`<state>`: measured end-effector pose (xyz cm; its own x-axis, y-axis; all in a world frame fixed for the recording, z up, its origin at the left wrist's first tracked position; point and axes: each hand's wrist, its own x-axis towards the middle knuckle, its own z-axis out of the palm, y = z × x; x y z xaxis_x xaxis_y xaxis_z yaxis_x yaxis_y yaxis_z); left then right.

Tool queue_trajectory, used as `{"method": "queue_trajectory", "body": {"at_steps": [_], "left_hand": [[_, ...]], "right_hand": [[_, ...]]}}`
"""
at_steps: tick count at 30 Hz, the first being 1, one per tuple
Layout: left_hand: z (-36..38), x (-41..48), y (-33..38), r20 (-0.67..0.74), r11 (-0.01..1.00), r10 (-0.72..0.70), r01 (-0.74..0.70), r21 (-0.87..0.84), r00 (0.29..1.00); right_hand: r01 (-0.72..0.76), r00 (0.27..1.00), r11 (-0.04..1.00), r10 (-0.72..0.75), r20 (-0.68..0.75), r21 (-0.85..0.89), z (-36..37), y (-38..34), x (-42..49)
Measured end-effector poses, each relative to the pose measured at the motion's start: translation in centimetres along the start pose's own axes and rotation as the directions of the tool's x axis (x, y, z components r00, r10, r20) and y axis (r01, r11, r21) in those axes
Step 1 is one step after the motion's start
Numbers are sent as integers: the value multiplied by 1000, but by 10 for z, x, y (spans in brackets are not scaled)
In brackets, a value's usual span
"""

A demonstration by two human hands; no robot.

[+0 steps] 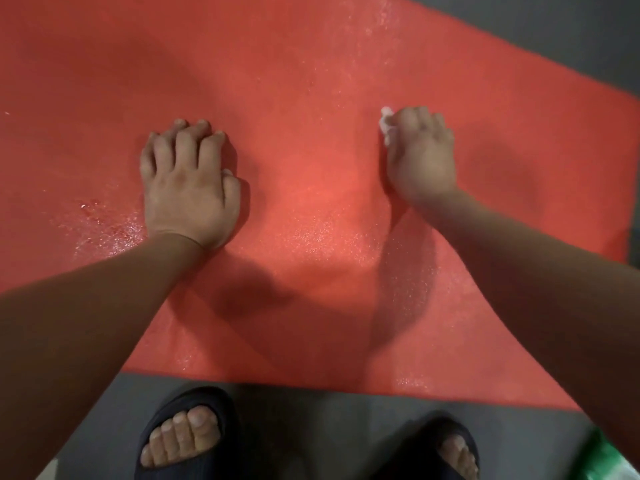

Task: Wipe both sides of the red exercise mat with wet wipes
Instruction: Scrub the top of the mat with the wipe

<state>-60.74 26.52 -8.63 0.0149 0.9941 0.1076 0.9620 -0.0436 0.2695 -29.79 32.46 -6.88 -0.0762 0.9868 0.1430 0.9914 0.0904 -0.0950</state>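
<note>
Two hands down on the red foam exercise mat point(311, 81), which lies flat on a grey floor point(346, 427) and fills most of the view. Its near edge runs just ahead of a pair of black open-toed slippers point(194, 396).

Right hand point(420, 157): fingers curled round a bunched white wet wipe point(385, 121). Only a small wad shows past the knuckles, pressed to the mat surface.

Left hand point(188, 181): planted on the mat well apart from the right, fingers arched with tips down, seemingly as a brace. Nothing shows in its grip, but I cannot tell whether anything lies under the palm.

Surface: wet sheen and droplets beside the left wrist, between the forearms, and in a streak toward the far right corner. The far left looks duller, possibly dry.

Step in hand, as I judge it: wiping the upward face, partway through. Nothing shows whether the underside has been done.

Next move likely calls for firm sweeps over the dull areas while the brace stops the mat creeping. The wipe is small and may need swapping. A green-and-white packet point(606, 459) at the lower right edge could be the supply, but it is too blurred to confirm.
</note>
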Motion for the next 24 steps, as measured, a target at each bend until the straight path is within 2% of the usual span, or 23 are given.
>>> {"method": "queue_trajectory", "body": {"at_steps": [1, 2, 3, 5, 7, 8, 9, 10, 12, 14, 15, 16, 17, 19, 21, 23, 24], "left_hand": [[0, 0, 0, 0, 1000, 0, 0, 1, 1000], [0, 0, 0, 1, 1000, 1, -1, 2, 1000], [0, 0, 0, 2, 1000, 2, -2, 4, 1000], [0, 0, 0, 3, 1000, 2, -2, 9, 1000], [0, 0, -1, 2, 1000, 0, 0, 10, 1000], [0, 0, -1, 3, 1000, -1, 1, 9, 1000], [0, 0, -1, 6, 1000, -1, 1, 8, 1000], [0, 0, -1, 8, 1000, 2, -2, 8, 1000], [0, 1, -1, 11, 1000, 8, -8, 9, 1000], [0, 1, -1, 9, 1000, 7, -7, 9, 1000], [0, 1, -1, 8, 1000, 7, -7, 8, 1000], [0, 1, -1, 7, 1000, 6, -6, 7, 1000], [0, 1, 0, 6, 1000, 5, -6, 6, 1000], [0, 1, 0, 5, 1000, 3, -3, 1, 1000], [-1, 1, 0, 6, 1000, 0, 0, -5, 1000], [-2, 1, -1, 7, 1000, -1, 1, -2, 1000], [-1, 1, 0, 6, 1000, 0, 0, 2, 1000]], "right_hand": [[-139, 990, 990, 139, -3, 17, 1, 2, 4], [-217, 976, 975, 217, 0, 45, 1, -2, 4], [-219, 976, 973, 219, 5, 71, 1, -11, -1], [-42, 999, 992, 40, 18, 121, 3, -29, -21], [208, 975, 969, -216, 51, 132, 3, -36, -40], [283, 955, 954, -290, 68, 103, 2, -32, -39], [300, 951, 953, -303, 62, 52, 3, -24, -32], [245, 969, 969, -245, 35, 2, 3, -18, -23], [-6, 999, 999, 5, -34, -32, 5, -7, -1], [-231, 973, 973, 230, -36, -9, 8, -5, 18], [-269, 963, 963, 269, -15, 15, 9, -13, 23], [-255, 967, 966, 255, 9, 39, 9, -24, 24], [-182, 983, 981, 181, 19, 73, 10, -38, 21], [77, 996, 986, -84, 40, 149, 13, -62, 6], [298, 946, 936, -316, 72, 188, 13, -69, -6], [357, 931, 927, -363, 32, 117, 11, -57, 5], [300, 954, 952, -301, -1, 60, 11, -49, 15]]}}
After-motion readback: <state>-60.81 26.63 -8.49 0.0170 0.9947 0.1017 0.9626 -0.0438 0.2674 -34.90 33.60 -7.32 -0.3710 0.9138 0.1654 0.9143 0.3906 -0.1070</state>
